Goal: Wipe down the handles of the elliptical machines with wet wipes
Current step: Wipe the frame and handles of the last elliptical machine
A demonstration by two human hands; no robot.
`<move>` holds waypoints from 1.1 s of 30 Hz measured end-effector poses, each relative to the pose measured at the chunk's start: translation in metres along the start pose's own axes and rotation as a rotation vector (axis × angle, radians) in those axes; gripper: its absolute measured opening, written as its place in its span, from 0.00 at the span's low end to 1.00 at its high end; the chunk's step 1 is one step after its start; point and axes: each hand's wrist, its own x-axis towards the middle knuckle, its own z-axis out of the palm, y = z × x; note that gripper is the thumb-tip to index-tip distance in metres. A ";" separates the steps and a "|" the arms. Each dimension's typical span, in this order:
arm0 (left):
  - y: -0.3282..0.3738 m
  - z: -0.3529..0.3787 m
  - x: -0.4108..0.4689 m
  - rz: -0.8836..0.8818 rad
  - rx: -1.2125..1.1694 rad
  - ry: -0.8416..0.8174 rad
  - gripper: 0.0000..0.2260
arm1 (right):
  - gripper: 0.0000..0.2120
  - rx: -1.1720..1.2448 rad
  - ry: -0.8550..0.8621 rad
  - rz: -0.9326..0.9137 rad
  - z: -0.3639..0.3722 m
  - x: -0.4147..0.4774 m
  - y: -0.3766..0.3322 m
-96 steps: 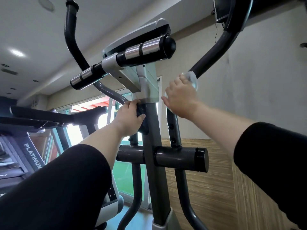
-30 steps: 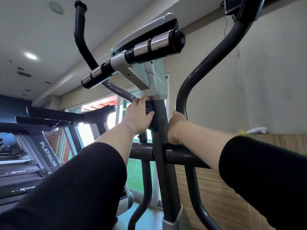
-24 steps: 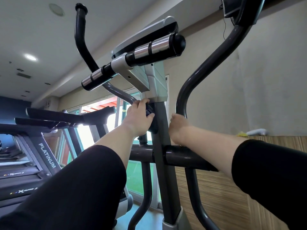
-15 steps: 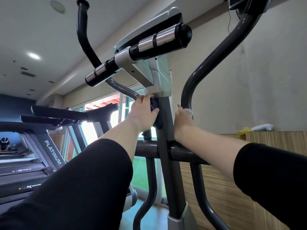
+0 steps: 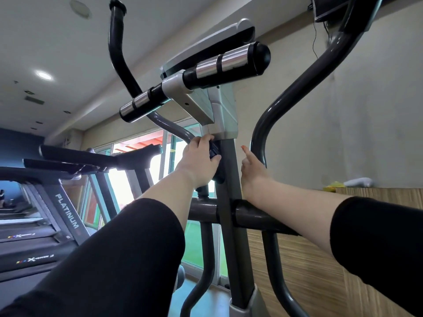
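Your right hand (image 5: 253, 173) lay against the inner side of the right swing handle (image 5: 297, 88), low on that dark curved bar, in the narrow gap between it and the centre post (image 5: 229, 191). One finger (image 5: 246, 153) pointed straight up. Whether the others closed round the bar, or what the palm held, could not be told.

Your left hand (image 5: 199, 163) was curled round a dark knob (image 5: 214, 153) on the left face of the post, just under the grey housing. Above it the fixed grip bar (image 5: 219, 65), black with silver bands, jutted out on both sides of the post, below the console (image 5: 206, 46). The left swing handle (image 5: 116, 53) rose behind it towards the ceiling, apart from both hands.

Your right forearm passed over the crossbar (image 5: 247, 217), which ran through the post.

The plain wall stood close on the right, with a wood-panelled ledge (image 5: 377, 193) carrying a white object (image 5: 357, 181) and a yellow one (image 5: 333, 186). To the left stood a treadmill (image 5: 66, 211), with the window (image 5: 142, 175) beyond it.
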 end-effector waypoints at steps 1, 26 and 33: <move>-0.001 -0.001 0.001 0.005 0.007 0.000 0.23 | 0.25 0.042 0.011 0.056 -0.003 0.005 0.003; -0.002 0.001 0.001 0.008 0.009 0.003 0.24 | 0.20 0.289 0.347 -0.137 0.052 -0.012 -0.030; -0.001 0.001 0.000 -0.001 0.018 0.013 0.24 | 0.26 0.441 0.817 0.004 0.113 -0.033 -0.019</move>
